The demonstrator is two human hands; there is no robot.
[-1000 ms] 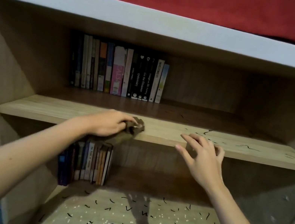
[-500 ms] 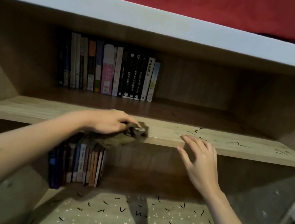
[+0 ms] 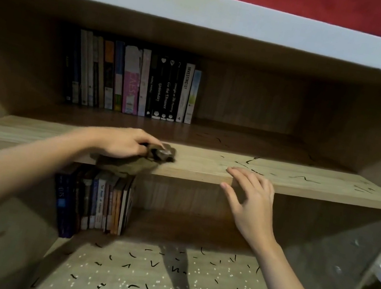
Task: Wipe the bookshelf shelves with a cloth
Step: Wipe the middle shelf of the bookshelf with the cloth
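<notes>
The left hand (image 3: 123,142) has barely shifted, its fingers gripping the bunched cloth (image 3: 157,155) at the front edge of the middle shelf (image 3: 205,170), right hand (image 3: 252,206) resting spread nearby; sweeping right may knock the black scraps (image 3: 302,178) onto the shelf below (image 3: 160,279).

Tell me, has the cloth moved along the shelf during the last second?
Yes. Against the black squiggles on the shelf, the cloth in the left hand slid right toward them, then back left, nearly where it started.
</notes>
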